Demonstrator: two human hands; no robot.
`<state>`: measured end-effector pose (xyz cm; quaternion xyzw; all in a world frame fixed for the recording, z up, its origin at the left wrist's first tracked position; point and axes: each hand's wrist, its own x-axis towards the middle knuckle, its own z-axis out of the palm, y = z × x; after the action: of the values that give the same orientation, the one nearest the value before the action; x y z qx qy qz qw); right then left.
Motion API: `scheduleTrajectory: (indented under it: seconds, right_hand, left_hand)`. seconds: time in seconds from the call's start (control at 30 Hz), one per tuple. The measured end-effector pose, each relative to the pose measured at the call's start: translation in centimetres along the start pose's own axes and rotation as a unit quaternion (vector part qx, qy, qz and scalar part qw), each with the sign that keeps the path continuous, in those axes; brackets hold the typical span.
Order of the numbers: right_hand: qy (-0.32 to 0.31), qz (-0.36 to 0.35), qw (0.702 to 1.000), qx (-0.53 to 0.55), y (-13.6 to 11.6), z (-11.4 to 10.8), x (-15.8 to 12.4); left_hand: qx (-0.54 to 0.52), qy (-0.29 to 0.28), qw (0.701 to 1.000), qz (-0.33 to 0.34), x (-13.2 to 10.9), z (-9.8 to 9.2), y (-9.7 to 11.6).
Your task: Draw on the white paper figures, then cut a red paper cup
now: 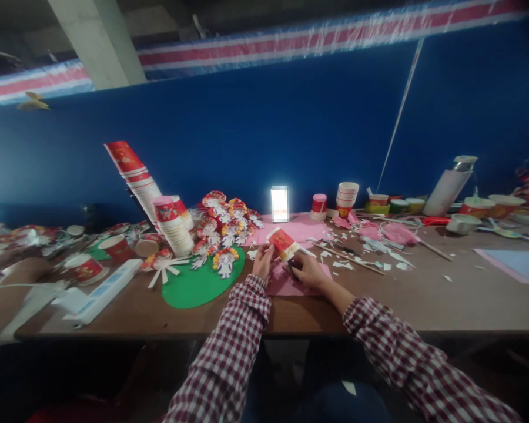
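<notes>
My left hand [264, 263] grips a red paper cup [283, 242] printed with gold, holding it tilted above pink paper [286, 286] on the table. Dark-handled scissors [293, 271] are in my right hand [307, 270], close against the cup's lower right side; their blades are mostly hidden by the cup and fingers. Left of my hands, a pile of paper figures [224, 262] with red and yellow tops rests partly on a green sheet [194, 291]. White paper scraps [344, 264] lie scattered to the right.
Tall stacks of paper cups [174, 226] lean at the left, near a white power strip [108, 294]. A lit phone screen [279, 204] stands behind my hands. Thin sticks [357, 260] and a thermos [449, 187] are at right. Another person's arm [13, 294] reaches in at far left.
</notes>
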<state>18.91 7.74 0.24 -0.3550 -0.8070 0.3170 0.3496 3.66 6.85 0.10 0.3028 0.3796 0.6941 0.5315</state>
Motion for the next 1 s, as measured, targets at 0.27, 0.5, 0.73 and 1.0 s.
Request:
scheduleTrajectory:
  seconds: [0.27, 0.5, 0.73, 1.0]
  right_hand:
    - [-0.011, 0.003, 1.0, 0.004, -0.2, 0.0, -0.1]
    - [-0.002, -0.008, 0.998, -0.059, 0.3, 0.1, -0.1]
    - [0.001, -0.006, 0.995, -0.097, 0.0, -0.3, -0.2]
    - [-0.009, 0.002, 0.994, -0.112, -0.6, -0.8, -0.1]
  left_hand:
    - [-0.02, 0.018, 1.0, 0.004, -0.1, 0.1, 0.6]
    - [-0.035, 0.044, 0.998, 0.028, 0.1, -0.3, 0.9]
    - [-0.059, 0.05, 0.997, 0.017, 0.4, -0.6, 1.4]
    - [-0.089, 0.059, 0.994, 0.014, 0.4, -0.7, 1.7]
